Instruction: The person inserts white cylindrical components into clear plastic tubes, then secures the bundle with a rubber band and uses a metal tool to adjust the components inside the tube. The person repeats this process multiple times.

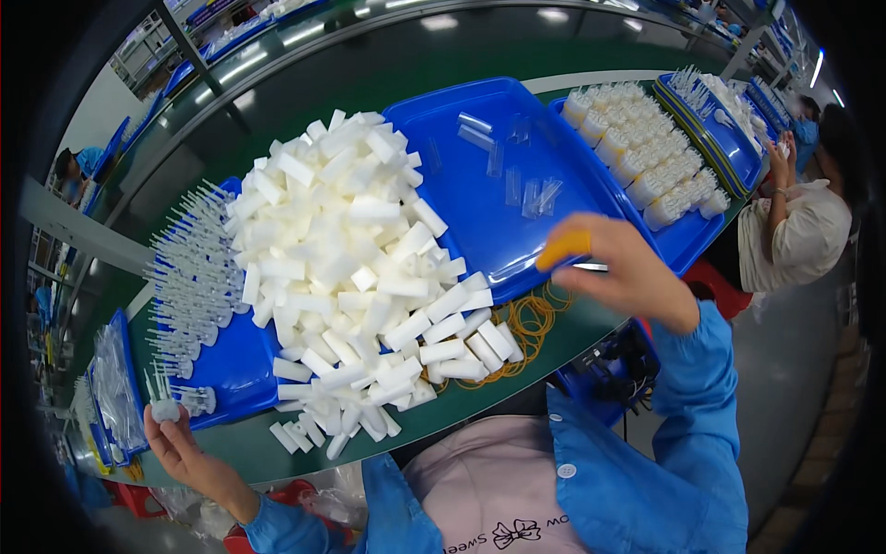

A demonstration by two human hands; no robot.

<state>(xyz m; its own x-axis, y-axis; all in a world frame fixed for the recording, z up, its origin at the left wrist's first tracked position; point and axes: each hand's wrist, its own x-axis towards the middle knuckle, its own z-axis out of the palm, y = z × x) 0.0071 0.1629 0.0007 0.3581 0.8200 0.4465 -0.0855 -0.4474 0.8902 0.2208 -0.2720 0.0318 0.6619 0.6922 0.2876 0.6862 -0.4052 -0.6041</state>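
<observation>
At the lower left, my left hand point(189, 454) is closed on a small bundle of white plastic pieces with thin upright stems point(163, 406), pinched between thumb and fingers. My right hand point(628, 268) hovers over the near right edge of a blue tray point(443, 115). Yellow covers point(565, 247) sit on its fingertips, its thumb is apart from the fingers, and I see nothing held. Several short clear tubes point(496, 159) lie loose in that tray. Between my hands rises a big heap of white foam blocks point(341, 240).
Many similar stemmed pieces point(189, 277) stand in a blue tray at left. Yellow rubber bands point(531, 319) lie by the foam blocks. A right-hand tray holds rows of bundled white pieces point(637, 148). Bagged clear plastic point(117, 397) is at far left. A person point(798, 222) sits at right.
</observation>
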